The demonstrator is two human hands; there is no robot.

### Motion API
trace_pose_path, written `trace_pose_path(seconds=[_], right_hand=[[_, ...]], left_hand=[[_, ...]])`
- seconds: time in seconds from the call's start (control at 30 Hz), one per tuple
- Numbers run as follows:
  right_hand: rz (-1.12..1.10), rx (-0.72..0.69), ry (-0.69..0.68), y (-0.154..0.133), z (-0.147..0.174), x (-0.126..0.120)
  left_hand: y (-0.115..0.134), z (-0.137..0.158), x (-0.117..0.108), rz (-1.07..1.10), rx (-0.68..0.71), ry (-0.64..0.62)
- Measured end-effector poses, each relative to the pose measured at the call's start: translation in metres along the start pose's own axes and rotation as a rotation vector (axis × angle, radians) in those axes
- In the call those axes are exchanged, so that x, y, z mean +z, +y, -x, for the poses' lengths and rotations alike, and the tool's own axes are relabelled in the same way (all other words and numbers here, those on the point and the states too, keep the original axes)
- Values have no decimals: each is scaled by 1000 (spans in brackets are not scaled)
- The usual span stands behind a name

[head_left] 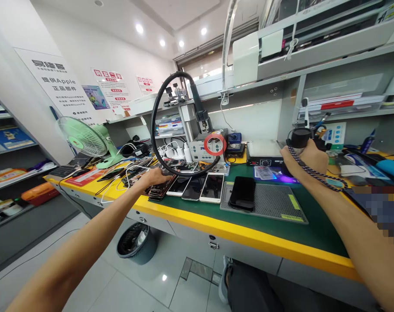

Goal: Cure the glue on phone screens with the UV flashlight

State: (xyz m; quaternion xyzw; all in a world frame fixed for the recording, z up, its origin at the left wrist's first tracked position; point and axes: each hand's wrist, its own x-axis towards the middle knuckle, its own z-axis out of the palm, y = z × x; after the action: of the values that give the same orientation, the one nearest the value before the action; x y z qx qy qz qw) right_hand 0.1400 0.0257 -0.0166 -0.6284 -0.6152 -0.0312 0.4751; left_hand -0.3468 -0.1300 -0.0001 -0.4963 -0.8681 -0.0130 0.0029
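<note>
My left hand [155, 176] is at the stack of thin phone parts [158, 190] near the bench's front edge. Its fingers are curled at a small dark piece, too unclear to name. Right of the stack lie a white-framed phone [178, 186], a dark phone [193, 188] and another white-framed phone [212, 188]. On a grey perforated mat [275, 203] rests a black phone [242, 193]. At the back right, my right hand [310, 157] is closed around a black round-topped object [300, 137]. A braided cord [317, 174] hangs across that wrist.
A black hose [154, 121] loops above the bench from a stand, near a red ring [215, 144]. A green fan [86, 136] and tangled cables occupy the left end. Behind the mat is a flat black-fronted device [265, 161]. A waste bin [138, 247] stands below.
</note>
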Motion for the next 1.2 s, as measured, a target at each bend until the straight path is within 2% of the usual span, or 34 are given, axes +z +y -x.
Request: trace_pose_path(seconds=[0.23, 0.6, 0.7, 0.8, 0.87, 0.9, 0.97, 1.0, 1.07, 1.13, 1.2], right_hand=[[2, -48, 24, 11, -4, 10], [17, -54, 8, 7, -3, 9], [27, -46, 20, 9, -5, 11], [14, -61, 25, 11, -5, 13], [4, -91, 5, 11, -4, 12], [3, -103, -6, 11, -3, 11], [9, -112, -27, 10, 0, 9], [10, -113, -36, 9, 1, 8], [2, -119, -58, 8, 2, 6], [-12, -126, -63, 7, 3, 5], [-9, -120, -49, 8, 2, 6]], left_hand=[[8, 8, 0, -81, 12, -10], [20, 17, -4, -123, 2, -39], [27, 30, -14, -139, -7, -22], [42, 57, -28, -179, -31, 75], [62, 84, -36, -164, 10, 129], [76, 99, -38, -116, 85, 120], [110, 125, -39, 199, 409, -37], [130, 135, -36, 309, 528, -108], [174, 146, -29, 377, 683, -115], [217, 143, -21, 377, 711, -114], [254, 133, -14, 313, 615, -192]])
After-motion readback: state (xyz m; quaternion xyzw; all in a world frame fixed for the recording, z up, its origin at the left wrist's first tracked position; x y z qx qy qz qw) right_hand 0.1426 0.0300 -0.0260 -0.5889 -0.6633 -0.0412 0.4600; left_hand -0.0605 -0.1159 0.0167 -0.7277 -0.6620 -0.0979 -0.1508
